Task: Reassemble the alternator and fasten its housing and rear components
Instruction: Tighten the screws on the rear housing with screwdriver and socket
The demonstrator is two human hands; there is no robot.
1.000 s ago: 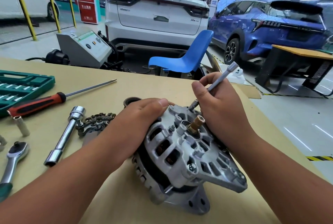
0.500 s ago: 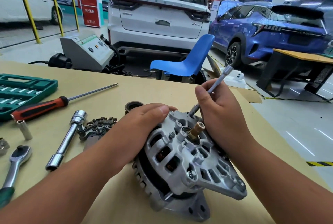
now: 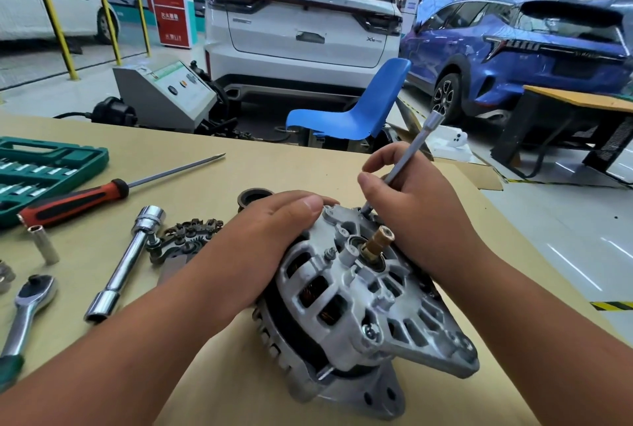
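Green plastic case [image 3: 51, 165] sits at my far left on the tan table [image 3: 291, 165], and a ratchet [image 3: 29, 302] lies nearer me below it. A red-handled screwdriver [image 3: 75, 201] lies beside the case with its tip aimed up and right. Next come a small loose socket [image 3: 42, 244], a chrome tube wrench [image 3: 125, 264] lying on a slant, and a dark rectifier plate [image 3: 185, 237] just right of it.

My left hand [image 3: 274, 237] grips the alternator [image 3: 359, 305], fingers curled over the housing's left flank and the thumb laid along its top edge. A dark ring [image 3: 255, 196] peeks out just behind that hand.

I see the alternator at the table's middle, resting tilted on its lower end. Its brass shaft stub [image 3: 376, 242] points up and to the right, away from me, and that is the line of its axis. One mounting ear juts out lower right.

My right hand [image 3: 418, 213] pinches a slim nut driver [image 3: 409, 155] between thumb and curled fingers. Its long axis runs from the tip, set down at the housing's far edge, up and rightward to its socket end.
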